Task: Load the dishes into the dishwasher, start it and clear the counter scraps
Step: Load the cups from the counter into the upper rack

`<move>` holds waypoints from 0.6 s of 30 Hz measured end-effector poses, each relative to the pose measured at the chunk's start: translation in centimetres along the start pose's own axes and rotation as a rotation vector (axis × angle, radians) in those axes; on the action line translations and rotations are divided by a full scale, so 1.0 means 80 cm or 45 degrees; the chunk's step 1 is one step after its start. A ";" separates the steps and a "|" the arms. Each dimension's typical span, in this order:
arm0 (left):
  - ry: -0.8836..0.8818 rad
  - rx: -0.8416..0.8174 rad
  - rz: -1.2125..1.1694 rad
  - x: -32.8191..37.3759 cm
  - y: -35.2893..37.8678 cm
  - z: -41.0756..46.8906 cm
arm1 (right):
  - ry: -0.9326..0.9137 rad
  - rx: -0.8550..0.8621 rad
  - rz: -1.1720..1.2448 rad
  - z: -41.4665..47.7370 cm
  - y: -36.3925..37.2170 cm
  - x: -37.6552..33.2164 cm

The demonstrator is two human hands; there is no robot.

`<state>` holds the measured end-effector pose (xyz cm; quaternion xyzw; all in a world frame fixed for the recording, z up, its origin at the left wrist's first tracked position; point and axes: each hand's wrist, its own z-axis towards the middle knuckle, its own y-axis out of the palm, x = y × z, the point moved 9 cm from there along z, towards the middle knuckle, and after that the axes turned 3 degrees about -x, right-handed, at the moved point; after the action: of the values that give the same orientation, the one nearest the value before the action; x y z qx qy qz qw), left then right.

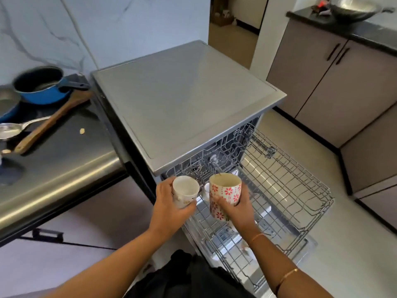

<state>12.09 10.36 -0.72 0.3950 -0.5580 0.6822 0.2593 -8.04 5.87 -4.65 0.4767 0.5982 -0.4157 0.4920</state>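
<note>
The person is holding two cups over the left side of the pulled-out rack (296, 190). The left hand (166, 203) is wrapping around the white cup (185, 191), and the right hand (238, 211) is gripping the flowered cup (225, 193) (both mouths are facing up). The cups are sitting very close together, so they could be bumping and chipping. If a cup is going in mouth up, it could be filling with dirty water. The dishwasher (182, 100) is standing open. On the counter (64, 151) at the left, one blue pot (40, 87), one wooden spoon (51, 121), one metal spoon (12, 130) and two little scraps (82, 131) are waiting, well apart from the cups.
</note>
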 end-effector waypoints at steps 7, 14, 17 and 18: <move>-0.229 -0.123 0.083 -0.024 0.034 0.018 | 0.426 -0.026 0.244 0.039 -0.023 0.071; -0.369 -0.241 0.174 -0.049 0.047 0.057 | 0.854 -0.070 0.680 0.096 0.014 0.127; -0.412 -0.288 0.162 -0.055 0.050 0.069 | 0.824 0.023 0.559 0.125 0.014 0.125; -0.440 -0.291 0.152 -0.063 0.052 0.073 | 0.800 0.021 0.481 0.137 0.015 0.125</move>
<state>13.01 4.14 -6.81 0.4404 -0.6901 0.5509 0.1620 -5.38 -2.91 -16.39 0.6872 0.6181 -0.1556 0.3486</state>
